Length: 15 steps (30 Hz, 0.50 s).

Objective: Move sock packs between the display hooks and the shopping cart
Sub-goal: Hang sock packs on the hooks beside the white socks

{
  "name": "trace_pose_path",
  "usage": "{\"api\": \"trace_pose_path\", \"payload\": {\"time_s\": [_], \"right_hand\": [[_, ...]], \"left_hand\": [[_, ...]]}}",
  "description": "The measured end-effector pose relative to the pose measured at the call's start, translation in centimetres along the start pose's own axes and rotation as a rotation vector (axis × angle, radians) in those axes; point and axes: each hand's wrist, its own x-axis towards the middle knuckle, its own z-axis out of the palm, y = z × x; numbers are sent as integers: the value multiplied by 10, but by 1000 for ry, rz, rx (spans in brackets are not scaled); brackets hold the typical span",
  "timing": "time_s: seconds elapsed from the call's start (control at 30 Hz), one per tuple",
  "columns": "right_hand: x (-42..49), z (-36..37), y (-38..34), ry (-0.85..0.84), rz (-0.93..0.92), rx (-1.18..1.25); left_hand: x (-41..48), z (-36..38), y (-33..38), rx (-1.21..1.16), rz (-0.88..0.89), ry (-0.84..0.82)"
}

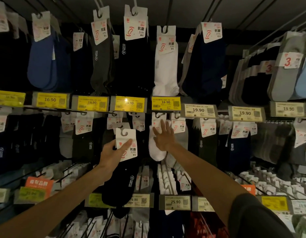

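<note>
Presently my left hand (111, 154) pinches the black pack (122, 182) by its card, hanging lengthwise just below the hooks (159, 115), while my right hand (164, 137), fingers (163, 125) straight, presses the hung white pack (155, 152) beside it.

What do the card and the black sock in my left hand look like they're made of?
Header card: probably matte white cardboard, flat, printed, with a die-cut hook slot. Black sock: likely soft knit fabric, dull and limp; its label reads COTTON.

One black sock pack (120, 183), one white sock pack (156, 149), yellow price tags (166, 103).
</note>
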Motion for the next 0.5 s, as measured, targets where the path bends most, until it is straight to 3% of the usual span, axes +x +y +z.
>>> {"api": "trace_pose_path", "payload": {"time_s": [0.17, 0.37, 0.5], "right_hand": [[39, 10, 8, -230, 28, 21], [55, 19, 4, -132, -7, 5], [35, 2, -10, -156, 2, 325]], "left_hand": [[8, 7, 0, -27, -22, -1], [10, 0, 6, -64, -35, -35], [7, -5, 12, -112, -67, -71]]}}
